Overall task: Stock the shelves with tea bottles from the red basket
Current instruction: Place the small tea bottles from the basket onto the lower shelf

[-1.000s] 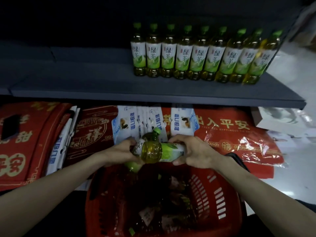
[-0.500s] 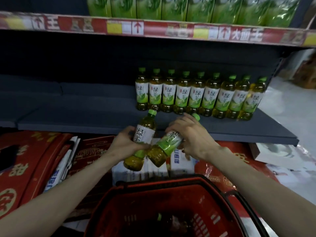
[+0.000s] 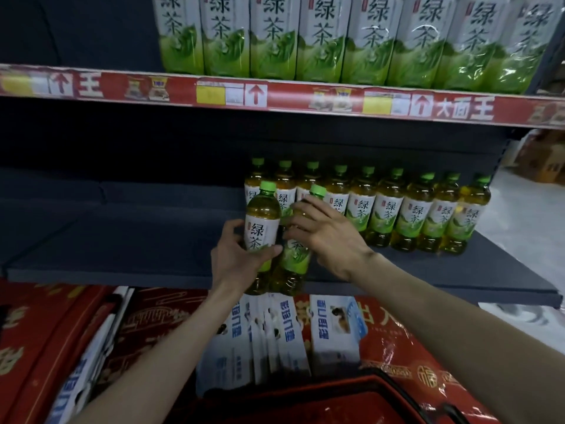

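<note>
My left hand [image 3: 237,264] grips an upright green tea bottle [image 3: 262,228] with a green cap and white label. My right hand [image 3: 328,237] grips a second tea bottle [image 3: 293,261] just to its right, the cap poking up above my fingers. Both bottles hover at the front edge of the dark middle shelf [image 3: 137,249], in front of the left end of a row of several matching bottles [image 3: 397,215]. The red basket [image 3: 351,399] shows only its rim at the bottom.
The upper shelf [image 3: 275,96] with a red price strip carries several large green tea bottles [image 3: 321,38]. Below the middle shelf lie red packaged goods [image 3: 46,347] and blue-white boxes [image 3: 275,338]. The left part of the middle shelf is bare.
Both hands rose from the basket with a bottle each, then moved forward to the shelf edge. The right bottle went from tilted to nearly upright.
</note>
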